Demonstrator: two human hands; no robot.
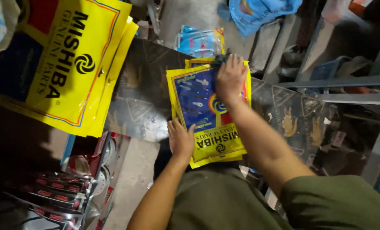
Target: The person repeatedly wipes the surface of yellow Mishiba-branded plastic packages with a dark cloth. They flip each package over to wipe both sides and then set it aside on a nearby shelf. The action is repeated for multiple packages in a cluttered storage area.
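A: What is being handled?

B: A yellow bag (pixel 207 123) with a blue panel is laid flat on a dark board (pixel 147 85), on top of at least one more bag of the same kind, whose edges are seen at its top and bottom.

A: How is it held?

B: Its lower left edge is pressed down by the left hand (pixel 180 138), the fingers laid flat and close together, the thumb spread onto the bag. The top of the bag is covered by the right hand (pixel 229 76), closed around a dark object (pixel 219 59); what that object is cannot be told.

A: And around it?

B: A larger stack of yellow bags (pixel 66 59) is seen on the left, well apart from the hands. A clear packet (pixel 200 41) with blue print is lying beyond the board, and blue cloth (pixel 258 12) farther off. Dark red-marked packets (pixel 53 196) are stacked at lower left. Metal framing (pixel 339 81) is seen on the right.
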